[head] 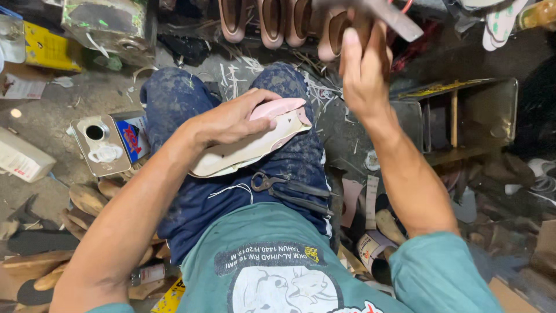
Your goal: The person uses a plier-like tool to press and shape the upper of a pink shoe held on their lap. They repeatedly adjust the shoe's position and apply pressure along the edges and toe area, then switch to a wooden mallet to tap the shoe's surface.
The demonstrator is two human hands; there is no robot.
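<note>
1. A cluttered workshop floor (52,116) of grey concrete fills the frame, strewn with scraps; a person sits at centre in stained blue trousers and a teal shirt.
2. At centre, the left hand (231,122) presses down on a pink shoe (260,136) lying sole-up across the lap, fingers curled over its upper edge and thumb side toward the toe, gripping it firmly.
3. The shoe's pale sole (231,159) juts out below and to the right of that hand.
4. At upper right, the right hand (362,75) is raised above the shoe and well apart from it, closed around the handle of a hammer (394,17) whose metal head points right.
5. Pliers (289,188) rest on the lap just below the shoe.
6. A row of pink shoes (272,23) lines the top edge.
7. A metal can (101,145) lies at left; wooden lasts (87,200) are heaped at lower left.
8. A metal box (463,116) stands at right.
</note>
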